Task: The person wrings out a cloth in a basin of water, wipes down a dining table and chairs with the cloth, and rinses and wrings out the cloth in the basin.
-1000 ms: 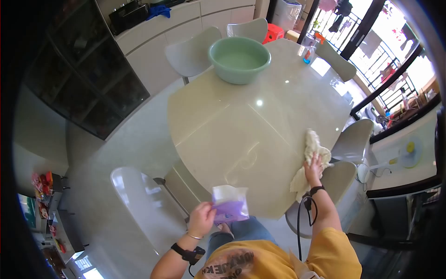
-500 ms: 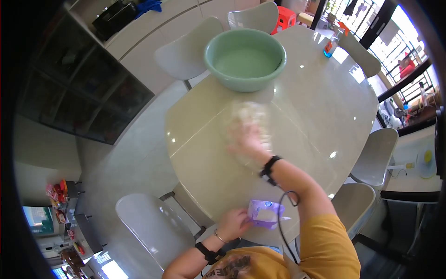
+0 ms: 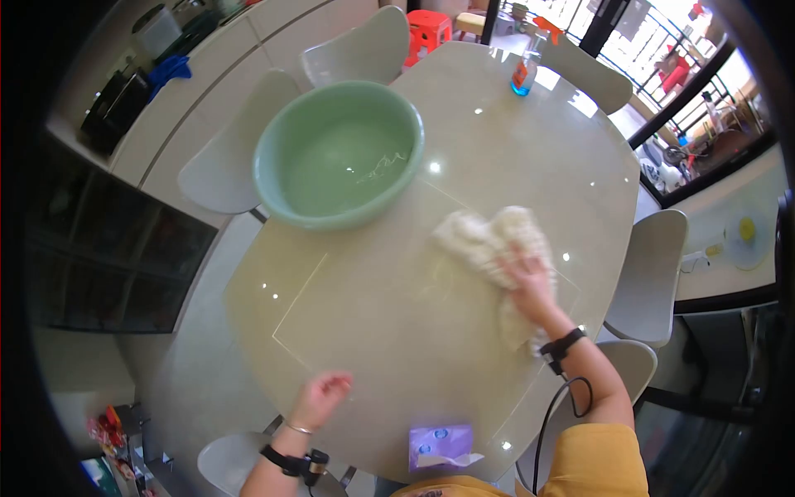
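Apparently a home: dining table (image 3: pixel 389 331), chairs (image 3: pixel 650 277), balcony laundry (image 3: pixel 675 70).

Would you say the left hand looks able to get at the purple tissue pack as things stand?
Probably yes: the left hand looks empty, the purple tissue pack sits nearby on the table, and nothing shows between them. The right hand is away on the cloth.
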The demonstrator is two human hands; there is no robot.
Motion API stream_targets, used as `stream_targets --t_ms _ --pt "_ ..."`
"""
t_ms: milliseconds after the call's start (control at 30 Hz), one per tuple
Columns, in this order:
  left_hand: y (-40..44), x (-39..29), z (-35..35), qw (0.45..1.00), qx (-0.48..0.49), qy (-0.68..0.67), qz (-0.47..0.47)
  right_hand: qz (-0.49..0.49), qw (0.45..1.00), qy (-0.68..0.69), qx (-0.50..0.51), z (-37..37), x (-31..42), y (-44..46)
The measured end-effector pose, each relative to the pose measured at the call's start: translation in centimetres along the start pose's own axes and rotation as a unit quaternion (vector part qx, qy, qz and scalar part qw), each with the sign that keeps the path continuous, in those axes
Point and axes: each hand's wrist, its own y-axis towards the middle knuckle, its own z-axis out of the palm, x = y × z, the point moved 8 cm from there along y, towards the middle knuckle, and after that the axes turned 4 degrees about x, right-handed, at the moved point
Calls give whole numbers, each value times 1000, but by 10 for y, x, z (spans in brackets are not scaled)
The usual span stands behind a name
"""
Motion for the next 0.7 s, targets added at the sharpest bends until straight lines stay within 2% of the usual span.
stream_targets --t_ms 67,133,200,300,333,433,467,533,600,700 --pt "40 -41 -26 994 -32 -101 26 150 987 11 -61 -21 -92 -19" --pt "78 -89 -45 980 -71 -184 42 211 960 -21 -183 -41 -167 -44" --pt "114 -121 -66 963 -120 -239 40 289 916 -130 -245 -42 -245 -67" --pt "160 -163 -81 940 -175 -293 5 530 824 -114 -166 -42 -318 -63" --pt "167 -169 -84 932 -188 -309 -6 552 812 -116 -152 -42 -331 -52" --pt "184 -167 -92 933 -250 -256 31 603 789 -78 -89 -45 -334 -5" --pt "185 -163 -91 929 -242 -280 22 571 814 -89 -65 -32 -356 16" --pt "184 -161 -87 919 -222 -325 5 542 835 -81 -53 -31 -342 65" --pt "185 -152 -91 903 -230 -361 -2 485 871 -53 -60 -27 -309 121" --pt "177 -146 -93 887 -251 -387 1 399 916 22 -34 -28 -212 196"
